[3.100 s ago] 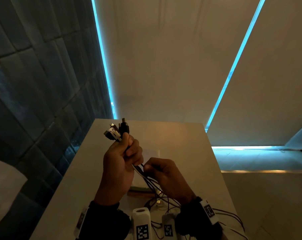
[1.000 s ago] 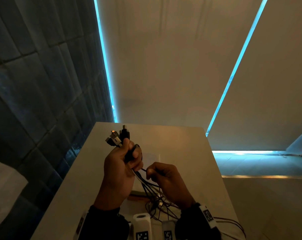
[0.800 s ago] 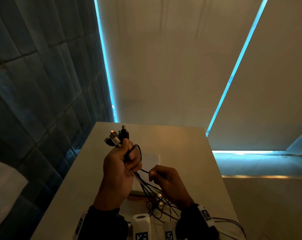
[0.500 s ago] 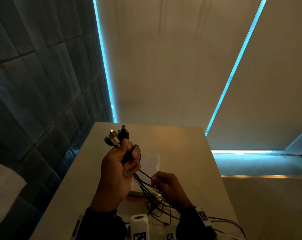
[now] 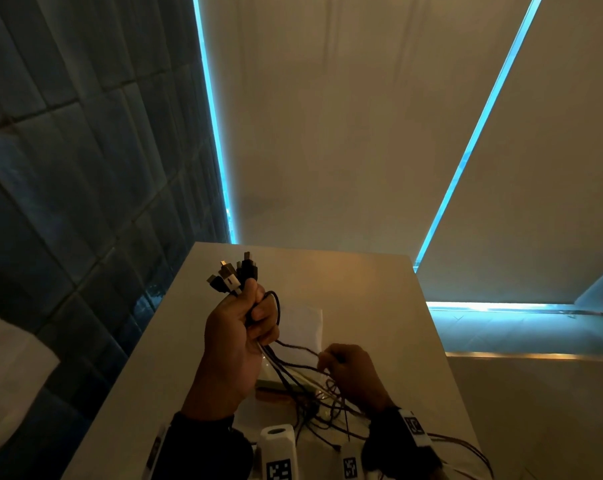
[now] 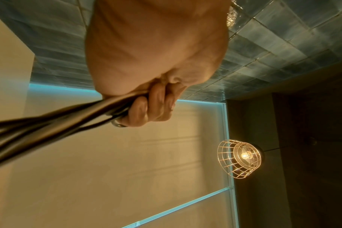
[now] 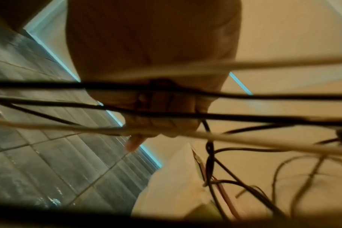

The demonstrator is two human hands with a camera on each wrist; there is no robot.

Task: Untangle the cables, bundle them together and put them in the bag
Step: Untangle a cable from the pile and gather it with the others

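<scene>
Nowhere on the cables (image 5: 303, 372) or their plugs (image 5: 232, 275) can any brand or lettering be read; the only markings in sight are black-and-white square code tags on the white wrist-mounted units (image 5: 279, 455) and on the right wristband (image 5: 414, 426).

A pale table (image 5: 362, 289) runs away from the person toward a beige blind-covered wall edged with cyan light strips (image 5: 217, 150). Dark blue-grey tiles (image 5: 68, 168) cover the wall along the table's left edge. The left wrist view shows a wire-cage pendant lamp (image 6: 239, 158), lit.

The left hand (image 5: 237, 337) is raised above the middle of the table, fist upright, its fingers (image 6: 150, 106) wrapped tightly round the gathered cable ends, so that the plugs fan out above the thumb toward the table's far edge; one black loop bulges beside the knuckles. The right hand (image 5: 353, 372) sits lower, toward the near right of the table, fingers curled and pinching a dark strand drawn taut from the left fist. Below both hands the remaining cables hang in a loose tangle over the table's near edge, some trailing off to the near right corner. A white bag (image 5: 303, 327) lies flat on the table behind the hands, partly hidden by them.
</scene>
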